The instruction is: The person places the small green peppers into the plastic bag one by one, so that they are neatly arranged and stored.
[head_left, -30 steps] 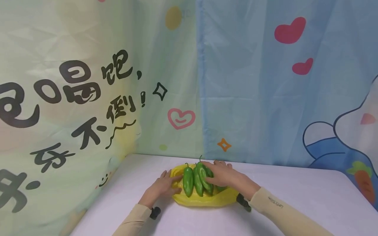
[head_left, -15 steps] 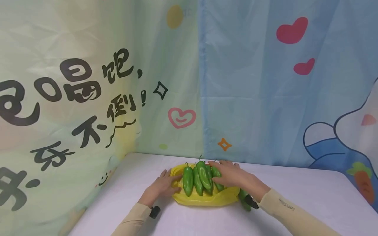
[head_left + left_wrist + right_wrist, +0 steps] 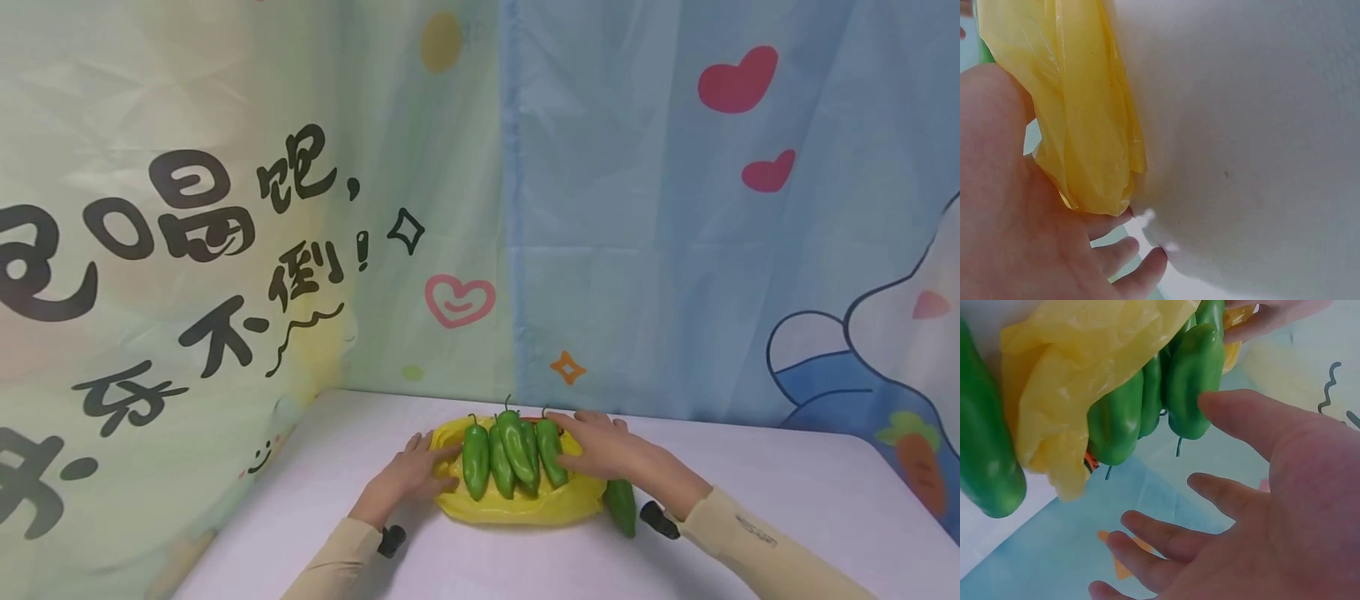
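Several green chili peppers (image 3: 516, 450) lie side by side on an opened-out yellow plastic bag (image 3: 517, 512) in the head view. At the bag's left edge, my left hand (image 3: 411, 471) has its thumb and fingers spread against the plastic; the left wrist view shows its fingers (image 3: 1141, 275) extending past the bag. Over the bag's right side is my right hand (image 3: 603, 450), fingers spread and thumb at the rightmost pepper (image 3: 552, 450). In the right wrist view its thumb tip overlaps a pepper (image 3: 1194, 381), and nothing sits in the palm (image 3: 1285, 544).
One more green pepper (image 3: 620, 508) lies on the white table (image 3: 720, 467) just right of the bag. Something small and red (image 3: 534, 419) shows behind the peppers. A printed cloth backdrop (image 3: 592, 208) stands along the table's far edge.
My right hand has slid right, off the middle peppers, uncovering the peppers beneath it and the one beside the bag. The left hand stays nearly still at the bag's left edge.
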{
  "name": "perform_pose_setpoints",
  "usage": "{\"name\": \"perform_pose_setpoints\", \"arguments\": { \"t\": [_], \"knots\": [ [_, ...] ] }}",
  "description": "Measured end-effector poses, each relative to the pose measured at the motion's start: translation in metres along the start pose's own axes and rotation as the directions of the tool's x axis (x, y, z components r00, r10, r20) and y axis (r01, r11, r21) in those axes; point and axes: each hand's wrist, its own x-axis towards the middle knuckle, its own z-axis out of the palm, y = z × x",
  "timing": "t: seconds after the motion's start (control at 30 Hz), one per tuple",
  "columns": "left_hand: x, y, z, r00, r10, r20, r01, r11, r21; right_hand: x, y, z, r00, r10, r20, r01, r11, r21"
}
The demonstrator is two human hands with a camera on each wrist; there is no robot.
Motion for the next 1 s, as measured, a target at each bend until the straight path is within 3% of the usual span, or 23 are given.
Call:
{"name": "perform_pose_setpoints", "arguments": {
  "t": [1.0],
  "knots": [
    [-0.002, 0.0, -0.001, 1.0, 0.018, -0.008, -0.017, 1.0, 0.018, -0.028, 0.037, 0.004, 1.0, 0.01, -0.005, -0.01, 1.0, 0.019]
  ]
}}
